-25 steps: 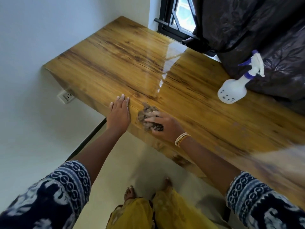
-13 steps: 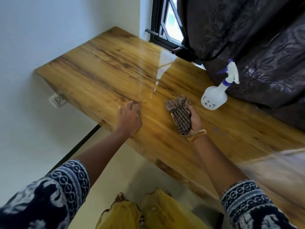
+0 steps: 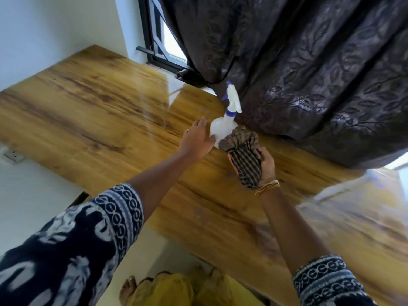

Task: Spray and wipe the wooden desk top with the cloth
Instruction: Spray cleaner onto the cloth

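The glossy wooden desk top (image 3: 92,120) runs from the left wall to the right edge of view. A white spray bottle (image 3: 223,127) with a blue and white trigger head stands near the back, against the curtain. My left hand (image 3: 196,140) reaches to the bottle's left side, fingers spread and relaxed, just touching or almost touching it. My right hand (image 3: 263,164) grips a bunched brown checked cloth (image 3: 245,155), lifted above the desk just right of the bottle. The cloth hides the bottle's lower right part.
A dark patterned curtain (image 3: 309,74) hangs over the desk's back right. A black-framed window (image 3: 163,38) sits behind it. A wall socket (image 3: 13,155) is below the desk on the left. My yellow clothing and a foot (image 3: 132,288) show below the front edge.
My left hand left the desk's front edge and moved right and back to the spray bottle. My right hand lifted the cloth off the surface and carried it toward the bottle.
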Available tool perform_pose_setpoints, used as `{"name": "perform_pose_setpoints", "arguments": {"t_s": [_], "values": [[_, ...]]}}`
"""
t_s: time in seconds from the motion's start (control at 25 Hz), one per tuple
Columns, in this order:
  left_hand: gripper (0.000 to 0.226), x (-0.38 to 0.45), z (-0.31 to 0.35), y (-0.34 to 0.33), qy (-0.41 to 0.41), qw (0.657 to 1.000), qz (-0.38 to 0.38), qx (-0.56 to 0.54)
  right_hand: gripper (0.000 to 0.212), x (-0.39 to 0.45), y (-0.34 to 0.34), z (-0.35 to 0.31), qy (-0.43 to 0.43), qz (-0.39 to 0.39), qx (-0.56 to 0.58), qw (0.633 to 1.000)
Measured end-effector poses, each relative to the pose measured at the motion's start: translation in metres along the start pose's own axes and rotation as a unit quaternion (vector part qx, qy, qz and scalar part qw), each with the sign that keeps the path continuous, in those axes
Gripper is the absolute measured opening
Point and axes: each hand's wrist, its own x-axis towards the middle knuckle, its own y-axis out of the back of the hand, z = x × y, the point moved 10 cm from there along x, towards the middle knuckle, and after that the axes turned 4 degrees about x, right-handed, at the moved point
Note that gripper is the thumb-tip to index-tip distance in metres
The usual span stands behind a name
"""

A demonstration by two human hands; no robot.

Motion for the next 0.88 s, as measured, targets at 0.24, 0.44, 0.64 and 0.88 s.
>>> {"name": "perform_pose_setpoints", "arguments": {"t_s": [0.24,0.44,0.64,0.88], "values": [[0.081,0.057,0.032,0.0,0.056,0.979,0.091,-0.174,0.043,0.011,0.017,-0.039,0.007,0.003,0.056,0.998],[0.086,0.077,0.039,-0.001,0.027,0.973,0.117,-0.196,0.046,0.026,0.013,-0.059,0.019,0.002,0.065,0.998],[0.022,0.061,0.032,0.023,0.035,0.963,0.156,-0.216,0.044,0.036,0.007,-0.057,0.009,0.002,0.093,0.996],[0.024,0.016,0.004,0.015,0.074,0.901,-0.18,-0.388,0.044,0.06,-0.033,-0.021,-0.002,0.017,0.033,0.999]]}}
